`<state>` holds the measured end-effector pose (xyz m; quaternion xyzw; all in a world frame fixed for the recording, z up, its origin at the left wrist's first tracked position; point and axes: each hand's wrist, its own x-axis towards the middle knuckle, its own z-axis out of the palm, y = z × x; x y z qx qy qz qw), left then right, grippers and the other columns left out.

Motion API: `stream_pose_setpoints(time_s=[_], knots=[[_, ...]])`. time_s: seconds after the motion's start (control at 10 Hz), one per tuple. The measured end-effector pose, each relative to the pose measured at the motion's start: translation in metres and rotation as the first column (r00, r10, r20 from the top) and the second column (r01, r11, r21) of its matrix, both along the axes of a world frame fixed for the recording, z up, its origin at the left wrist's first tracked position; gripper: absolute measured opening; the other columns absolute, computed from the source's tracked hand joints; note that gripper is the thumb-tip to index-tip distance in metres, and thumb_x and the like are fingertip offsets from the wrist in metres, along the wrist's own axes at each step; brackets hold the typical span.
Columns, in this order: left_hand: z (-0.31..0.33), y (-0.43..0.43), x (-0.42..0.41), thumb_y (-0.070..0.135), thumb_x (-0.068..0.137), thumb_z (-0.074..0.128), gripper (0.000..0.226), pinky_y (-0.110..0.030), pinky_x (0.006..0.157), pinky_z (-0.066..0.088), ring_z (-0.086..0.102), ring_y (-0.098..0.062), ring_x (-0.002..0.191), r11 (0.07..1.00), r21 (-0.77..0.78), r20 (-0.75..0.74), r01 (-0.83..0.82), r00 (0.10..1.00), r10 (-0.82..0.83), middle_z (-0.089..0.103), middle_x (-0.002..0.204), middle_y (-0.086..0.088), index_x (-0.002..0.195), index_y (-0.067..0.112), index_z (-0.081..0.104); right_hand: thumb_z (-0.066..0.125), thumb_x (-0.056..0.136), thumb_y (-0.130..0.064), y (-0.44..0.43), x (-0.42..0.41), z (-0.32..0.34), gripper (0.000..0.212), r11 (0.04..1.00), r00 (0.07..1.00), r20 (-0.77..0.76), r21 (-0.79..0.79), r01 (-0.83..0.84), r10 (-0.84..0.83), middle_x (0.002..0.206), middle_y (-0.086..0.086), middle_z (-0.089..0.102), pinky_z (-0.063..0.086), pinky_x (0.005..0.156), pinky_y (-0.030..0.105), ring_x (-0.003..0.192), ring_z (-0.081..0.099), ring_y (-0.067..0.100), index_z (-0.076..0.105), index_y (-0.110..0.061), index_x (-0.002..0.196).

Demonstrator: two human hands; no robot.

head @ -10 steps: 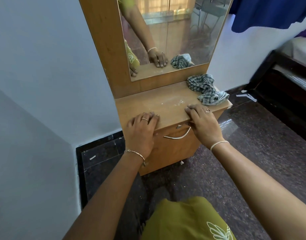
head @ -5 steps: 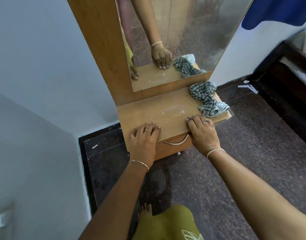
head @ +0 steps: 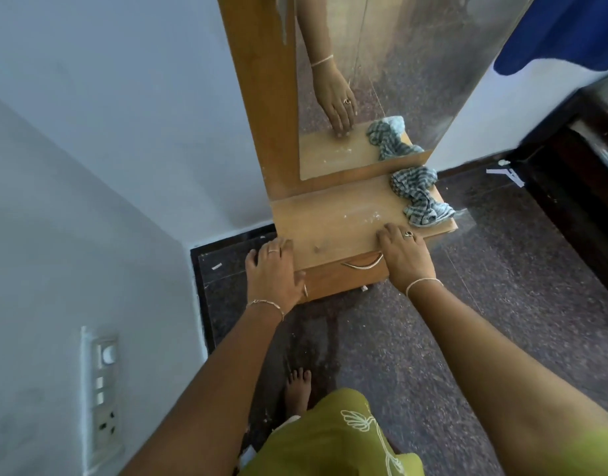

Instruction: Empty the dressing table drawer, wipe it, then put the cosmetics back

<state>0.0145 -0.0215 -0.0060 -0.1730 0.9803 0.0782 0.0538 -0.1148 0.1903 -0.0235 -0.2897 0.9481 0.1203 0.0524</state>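
Your fingers point(head: 386, 237) lie flat and loosely spread, pinching nothing: your right hand point(head: 404, 257) rests on the front edge of the light wooden dressing bench point(head: 333, 225), your left hand point(head: 273, 276) at its left front corner. The wooden drawer with a curved metal handle point(head: 362, 265) sits closed just below. A crumpled blue-checked cloth point(head: 419, 195) lies at the bench's right end, below the tall mirror point(head: 392, 63).

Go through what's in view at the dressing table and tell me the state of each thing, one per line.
Drawer: shut, curved metal handle untouched.
Checked cloth: crumpled, lying on the tabletop's right rear corner, not held.
Tabletop: bare wood with white specks.
Left hand: flat on the table's front left corner, holding nothing.
Right hand: flat on the front edge above the handle, holding nothing.
Mirror: upright, smudged.
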Motion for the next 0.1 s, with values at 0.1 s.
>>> stream_pose_setpoints(time_s=[0.1], knots=[[0.0239, -0.0273, 0.0411, 0.045, 0.091, 0.048, 0.070, -0.050, 0.116, 0.018, 0.021, -0.020, 0.144, 0.995, -0.078, -0.009, -0.054, 0.999, 0.054, 0.024, 0.156, -0.003, 0.149, 0.017, 0.021, 0.054, 0.088, -0.014, -0.0249, 0.0287, 0.0259, 0.068, 0.997, 0.997, -0.012, 0.025, -0.075, 0.075, 0.154, 0.014, 0.028, 0.036, 0.106, 0.043, 0.139, 0.033, 0.030, 0.024, -0.007, 0.148]])
